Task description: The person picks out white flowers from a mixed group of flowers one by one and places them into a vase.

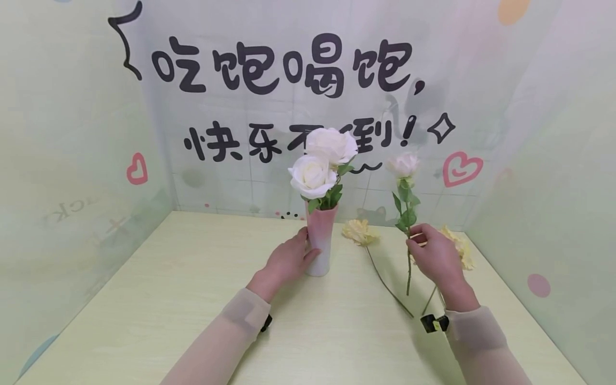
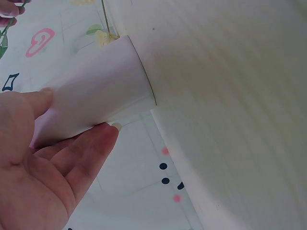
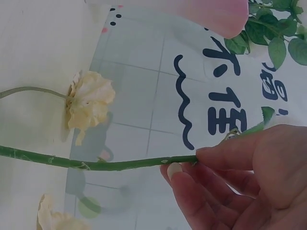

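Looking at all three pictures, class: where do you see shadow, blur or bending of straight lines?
Head view: even soft light, faint shadow under the right hand, and the table edges splay outward from lens distortion. Left wrist view: the vase looks washed out and soft. Right wrist view: the rose stem is sharp, casting a dim shadow.

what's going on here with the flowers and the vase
A person's left hand holds a pink-and-white vase standing on the table, with two white roses already in it. The right hand pinches the stem of a pale pink rose, held upright beside the vase. Two yellow flowers lie on the table.
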A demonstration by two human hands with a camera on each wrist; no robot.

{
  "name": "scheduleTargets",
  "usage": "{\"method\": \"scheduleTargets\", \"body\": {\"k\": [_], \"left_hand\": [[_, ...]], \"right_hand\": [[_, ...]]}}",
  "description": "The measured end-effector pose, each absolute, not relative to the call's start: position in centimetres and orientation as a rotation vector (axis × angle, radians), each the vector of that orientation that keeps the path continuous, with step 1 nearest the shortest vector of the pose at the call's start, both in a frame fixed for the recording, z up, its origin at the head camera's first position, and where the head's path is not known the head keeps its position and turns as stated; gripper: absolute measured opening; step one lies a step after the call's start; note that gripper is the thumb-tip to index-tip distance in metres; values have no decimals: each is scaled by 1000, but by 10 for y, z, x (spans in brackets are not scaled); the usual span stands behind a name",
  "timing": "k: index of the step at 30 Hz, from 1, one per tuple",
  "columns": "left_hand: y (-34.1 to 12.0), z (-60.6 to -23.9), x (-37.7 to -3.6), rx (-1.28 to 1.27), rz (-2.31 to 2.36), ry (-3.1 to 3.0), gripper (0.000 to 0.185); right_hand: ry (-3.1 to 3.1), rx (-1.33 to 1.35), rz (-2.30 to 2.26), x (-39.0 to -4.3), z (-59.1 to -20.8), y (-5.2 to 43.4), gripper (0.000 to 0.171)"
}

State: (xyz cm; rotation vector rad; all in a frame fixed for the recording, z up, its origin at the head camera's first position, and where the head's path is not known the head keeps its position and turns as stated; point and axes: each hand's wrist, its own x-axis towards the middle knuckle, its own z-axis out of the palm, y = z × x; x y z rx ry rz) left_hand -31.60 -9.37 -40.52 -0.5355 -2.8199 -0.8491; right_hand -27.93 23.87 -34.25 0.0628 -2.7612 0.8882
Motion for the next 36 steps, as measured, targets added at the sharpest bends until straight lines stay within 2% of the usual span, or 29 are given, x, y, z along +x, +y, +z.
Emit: {"method": "scheduleTargets", "body": {"k": [36], "left_hand": [[-94,-407,-316,-549,-853,-2812,63]], "right_hand": [[-2643,112,991,-271,-335,222,32]]}}
